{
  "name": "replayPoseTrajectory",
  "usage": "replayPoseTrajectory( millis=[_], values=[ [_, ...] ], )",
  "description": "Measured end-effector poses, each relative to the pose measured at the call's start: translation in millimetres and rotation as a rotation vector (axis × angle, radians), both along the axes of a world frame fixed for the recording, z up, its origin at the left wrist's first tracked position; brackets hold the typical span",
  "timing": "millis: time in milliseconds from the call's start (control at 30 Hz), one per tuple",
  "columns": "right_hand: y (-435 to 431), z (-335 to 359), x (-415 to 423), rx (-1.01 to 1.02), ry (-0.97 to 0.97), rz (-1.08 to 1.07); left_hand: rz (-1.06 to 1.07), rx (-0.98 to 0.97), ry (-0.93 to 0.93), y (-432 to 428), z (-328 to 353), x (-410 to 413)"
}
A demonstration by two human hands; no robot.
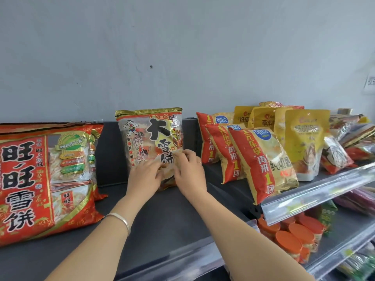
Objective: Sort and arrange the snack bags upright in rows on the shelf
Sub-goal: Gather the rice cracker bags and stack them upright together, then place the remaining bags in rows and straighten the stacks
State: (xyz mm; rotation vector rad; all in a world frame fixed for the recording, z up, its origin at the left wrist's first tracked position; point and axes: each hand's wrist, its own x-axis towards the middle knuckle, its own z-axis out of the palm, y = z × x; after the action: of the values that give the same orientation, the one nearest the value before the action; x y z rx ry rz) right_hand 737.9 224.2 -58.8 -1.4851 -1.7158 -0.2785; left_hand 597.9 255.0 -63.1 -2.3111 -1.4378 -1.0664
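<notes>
**Grey wall, dark shelf: a bag upright between two hands**

A plain grey wall (182, 47) fills the far background above a dark shelf (162, 216). The shelf's bare middle runs from the near edge back to a low dark back panel, leaving open room between the goods on the left and those on the right.

A large red bag (40, 179) takes up the left side, with more red packs just behind it. A row of red-and-yellow chip bags (261, 159) stands on the right, one behind the other, the nearest at the front edge. Yellow pouches (304, 138) stand just beyond them. A clear price rail (316, 191) lines the right section's near edge, and orange-lidded jars (294, 238) sit on the shelf below it.

The rice-cracker bag (150, 134) stands upright at the far middle, against the back panel and apart from both groups. The left hand (145, 176) grips its lower left part with fingers curled onto the front. The right hand (189, 171) pinches its lower right part, touching the left hand's fingers. The left wrist wears a bracelet (121, 219), and a ring (199, 162) sits on a right finger.
</notes>
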Motion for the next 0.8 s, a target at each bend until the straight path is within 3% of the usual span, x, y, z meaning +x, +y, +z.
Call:
replayPoseTrajectory(
  millis=[233,533,800],
  values=[
    [-56.2,46.3,62.2,0.126,-0.285,0.014,-0.017,0.095,-0.017,-39.7,48.6,49.5],
    [-151.9,74.6,201.9,0.24,-0.354,-0.16,-0.135,0.252,-0.004,-119.2,80.6,169.4],
    [-210.5,62.2,348.7,0.072,-0.283,-0.336,-0.355,0.248,0.088,-168.7,75.0,309.2]
  ],
)
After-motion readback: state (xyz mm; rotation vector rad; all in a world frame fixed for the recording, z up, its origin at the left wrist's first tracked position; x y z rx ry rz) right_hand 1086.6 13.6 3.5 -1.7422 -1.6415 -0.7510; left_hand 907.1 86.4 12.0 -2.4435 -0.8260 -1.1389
